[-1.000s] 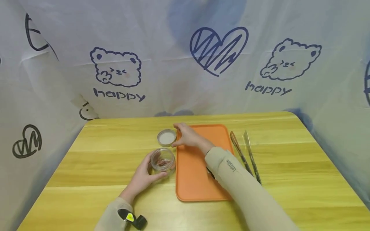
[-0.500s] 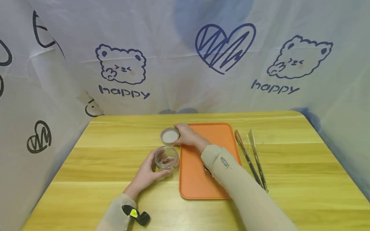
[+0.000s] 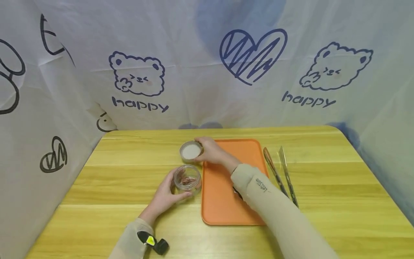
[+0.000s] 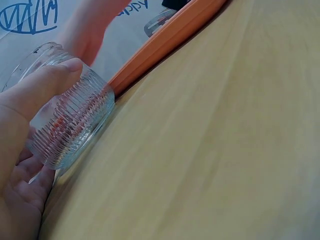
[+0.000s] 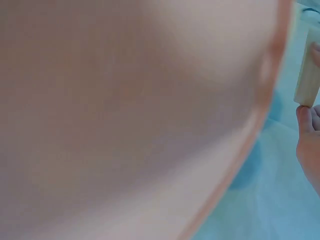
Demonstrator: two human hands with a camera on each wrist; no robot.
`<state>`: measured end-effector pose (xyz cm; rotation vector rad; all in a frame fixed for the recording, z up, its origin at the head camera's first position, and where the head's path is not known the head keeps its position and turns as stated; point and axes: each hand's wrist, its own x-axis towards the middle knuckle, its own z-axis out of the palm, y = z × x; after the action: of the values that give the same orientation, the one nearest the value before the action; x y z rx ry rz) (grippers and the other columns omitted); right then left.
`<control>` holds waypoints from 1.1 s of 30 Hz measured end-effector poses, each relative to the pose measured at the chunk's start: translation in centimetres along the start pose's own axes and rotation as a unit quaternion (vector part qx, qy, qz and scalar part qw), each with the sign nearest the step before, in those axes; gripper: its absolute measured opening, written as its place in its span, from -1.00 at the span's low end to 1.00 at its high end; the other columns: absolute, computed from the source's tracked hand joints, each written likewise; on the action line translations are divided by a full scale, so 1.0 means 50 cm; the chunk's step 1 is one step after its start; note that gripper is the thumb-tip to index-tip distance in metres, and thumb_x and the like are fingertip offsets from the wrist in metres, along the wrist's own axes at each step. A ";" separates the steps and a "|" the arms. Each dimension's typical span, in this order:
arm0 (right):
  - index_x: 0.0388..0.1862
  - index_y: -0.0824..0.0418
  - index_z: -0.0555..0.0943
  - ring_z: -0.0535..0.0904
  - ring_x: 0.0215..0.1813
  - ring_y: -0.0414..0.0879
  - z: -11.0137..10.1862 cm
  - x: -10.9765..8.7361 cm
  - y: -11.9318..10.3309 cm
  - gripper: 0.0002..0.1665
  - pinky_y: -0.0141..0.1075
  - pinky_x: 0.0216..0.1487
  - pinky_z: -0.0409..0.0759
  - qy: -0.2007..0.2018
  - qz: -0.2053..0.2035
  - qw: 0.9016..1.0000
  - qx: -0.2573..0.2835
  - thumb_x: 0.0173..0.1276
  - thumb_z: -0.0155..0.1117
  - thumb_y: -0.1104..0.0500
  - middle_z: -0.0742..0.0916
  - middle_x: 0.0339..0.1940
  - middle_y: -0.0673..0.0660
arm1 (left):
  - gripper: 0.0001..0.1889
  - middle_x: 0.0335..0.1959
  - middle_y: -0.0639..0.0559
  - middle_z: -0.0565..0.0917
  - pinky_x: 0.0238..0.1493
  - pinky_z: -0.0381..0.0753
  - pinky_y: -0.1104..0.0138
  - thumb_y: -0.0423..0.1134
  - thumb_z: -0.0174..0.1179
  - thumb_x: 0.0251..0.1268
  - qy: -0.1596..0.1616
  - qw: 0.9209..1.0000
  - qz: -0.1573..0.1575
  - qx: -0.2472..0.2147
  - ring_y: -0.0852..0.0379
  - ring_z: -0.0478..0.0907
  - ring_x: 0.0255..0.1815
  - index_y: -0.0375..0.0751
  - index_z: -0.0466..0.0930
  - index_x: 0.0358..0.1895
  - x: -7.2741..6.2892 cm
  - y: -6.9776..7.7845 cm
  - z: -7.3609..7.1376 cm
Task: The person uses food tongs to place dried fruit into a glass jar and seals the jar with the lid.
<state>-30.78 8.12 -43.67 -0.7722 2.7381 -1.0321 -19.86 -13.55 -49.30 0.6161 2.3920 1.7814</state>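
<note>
My left hand [image 3: 164, 197] grips a clear glass jar [image 3: 187, 177] from its left side, thumb at the near side. The jar stands upright on the table, its mouth uncovered, with small reddish-brown pieces at the bottom. Vertical ribs on its wall show in the left wrist view, where the thumb [image 4: 50, 82] lies across it. Just behind the jar, my right hand [image 3: 211, 150] holds a round lid [image 3: 191, 151] by its right edge, white inner face up. In the right wrist view a pale thing [image 5: 307, 72] sits between thumb and fingers; a blurred surface fills most of that view.
An orange tray [image 3: 216, 208] lies right of the jar, beneath my right forearm. Two long slim utensils [image 3: 288, 176] lie to the right of it, partly covered by the sleeve. In the left wrist view a clear rounded thing [image 4: 159, 22] shows beyond the tray's edge.
My right fingers have closed in on the lid's edge, and the lid has shifted slightly up in view. The left hand keeps holding the jar. The head view has swung a little left.
</note>
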 end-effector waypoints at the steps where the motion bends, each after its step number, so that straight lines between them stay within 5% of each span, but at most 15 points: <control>1: 0.36 0.44 0.27 0.36 0.30 0.15 -0.010 -0.008 -0.004 -0.04 -0.08 0.30 0.37 0.004 -0.004 1.000 0.008 0.07 0.53 0.16 0.46 0.29 0.33 | -0.09 0.33 -0.13 0.36 0.40 0.17 0.24 -0.22 0.53 -0.10 0.001 1.000 0.000 0.000 0.01 0.27 0.35 -0.11 0.20 0.38 0.000 0.000 0.000; 8: 0.38 0.40 0.26 0.40 0.26 0.12 -0.074 -0.082 -0.016 -0.05 -0.09 0.28 0.40 0.033 -0.031 0.999 0.020 0.08 0.52 0.18 0.44 0.30 0.30 | -0.08 0.33 -0.13 0.36 0.39 0.19 0.21 -0.22 0.54 -0.11 0.003 1.000 0.000 0.005 0.00 0.28 0.36 -0.13 0.21 0.38 0.000 0.001 0.001; 17: 0.30 0.43 0.35 0.34 0.28 0.21 -0.096 -0.157 -0.018 -0.09 0.02 0.27 0.39 0.046 -0.134 0.986 -0.092 0.00 0.57 0.21 0.48 0.24 0.35 | -0.08 0.31 -0.13 0.37 0.39 0.20 0.20 -0.22 0.55 -0.13 0.007 1.000 -0.009 0.009 0.01 0.30 0.34 -0.11 0.21 0.37 -0.001 -0.004 0.000; 21: 0.27 0.41 0.39 0.35 0.27 0.20 -0.088 -0.172 -0.023 -0.12 0.01 0.27 0.40 0.050 -0.167 0.978 -0.113 -0.02 0.58 0.21 0.50 0.21 0.34 | -0.08 0.30 -0.12 0.38 0.39 0.20 0.20 -0.20 0.55 -0.14 0.008 1.000 -0.009 0.011 0.01 0.30 0.33 -0.10 0.22 0.36 -0.001 -0.004 -0.001; 33: 0.36 0.40 0.31 0.28 0.35 0.13 -0.075 -0.189 -0.032 -0.04 -0.03 0.34 0.33 0.047 -0.173 0.981 -0.074 -0.03 0.55 0.26 0.42 0.33 0.30 | -0.05 0.30 -0.14 0.39 0.41 0.17 0.15 -0.22 0.57 -0.19 0.011 1.000 -0.015 0.007 -0.01 0.29 0.34 -0.12 0.22 0.36 -0.004 0.000 0.004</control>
<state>-22.98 14.01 -40.46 -1.2930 2.8496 -0.9488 -19.61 -13.48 -49.41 0.5611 2.4170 1.7699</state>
